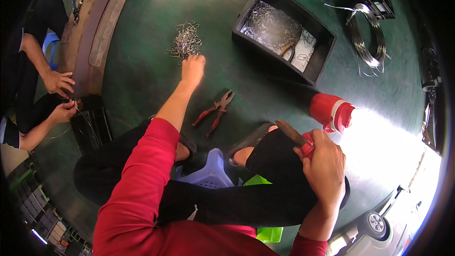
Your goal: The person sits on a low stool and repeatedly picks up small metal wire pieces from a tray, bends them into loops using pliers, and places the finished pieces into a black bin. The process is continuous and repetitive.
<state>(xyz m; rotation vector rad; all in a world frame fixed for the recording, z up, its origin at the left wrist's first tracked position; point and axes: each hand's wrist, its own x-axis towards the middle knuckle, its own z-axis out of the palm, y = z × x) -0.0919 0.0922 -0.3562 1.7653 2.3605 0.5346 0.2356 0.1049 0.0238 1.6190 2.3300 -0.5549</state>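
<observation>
My left hand (193, 69) reaches out over the green floor to the near edge of a pile of bent metal wire hooks (186, 41). Its fingers are curled together, and the back of the hand hides what they pinch, if anything. By my right knee, my right hand (326, 163) is wrapped round a red-handled tool (307, 145). A flat, brown, worn-looking end sticks out of that grip toward the upper left; the fist covers the rest. Between my feet and the pile lies a pair of pliers (219, 109) with red handles, jaws pointing away.
A black crate (284, 33) holds many hooks and another pair of pliers. Nearby are a wire coil (367, 35) and a red jug (330, 112). A blue stool (208, 170) stands between my legs. At left, a co-worker's hands (61, 97) handle wire beside a wooden beam (102, 28).
</observation>
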